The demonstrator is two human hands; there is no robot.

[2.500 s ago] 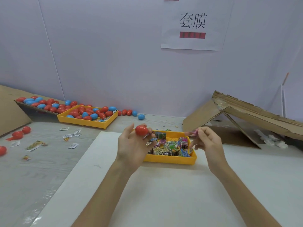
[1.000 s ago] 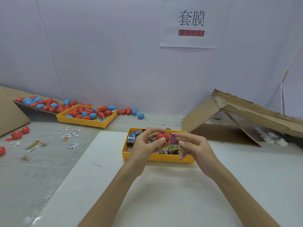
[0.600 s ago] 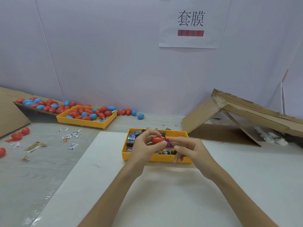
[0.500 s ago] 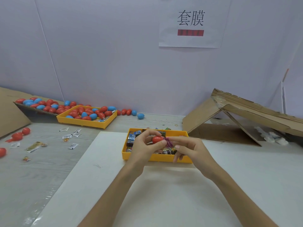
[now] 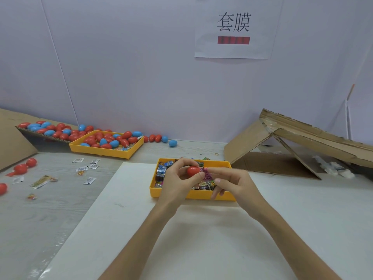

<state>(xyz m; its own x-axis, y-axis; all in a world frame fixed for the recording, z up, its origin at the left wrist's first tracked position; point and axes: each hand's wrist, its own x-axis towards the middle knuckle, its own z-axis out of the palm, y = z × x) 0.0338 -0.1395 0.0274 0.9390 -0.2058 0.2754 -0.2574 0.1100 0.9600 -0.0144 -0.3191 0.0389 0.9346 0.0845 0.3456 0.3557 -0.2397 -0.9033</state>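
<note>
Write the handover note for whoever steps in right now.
Left grip: holds a red plastic egg above the near yellow tray of wrappers.
Right grip: pinches a purple film wrapper against the egg's end.
Done: egg and wrapper picked, brought together.
Left: wrapper not yet over the egg; likely sleeve it on. More red and blue eggs wait in the far yellow tray.

- I count two yellow trays: near tray (image 5: 199, 196), far tray (image 5: 101, 152).
- Two hands: left hand (image 5: 177, 183), right hand (image 5: 236, 184).
- One red egg (image 5: 192, 171) and one purple wrapper (image 5: 207, 175) between them.
- Two blue eggs (image 5: 172, 143) lying right of the far tray.
- Three loose red eggs (image 5: 20, 168), far left.
- One paper sign (image 5: 234, 27).
</note>
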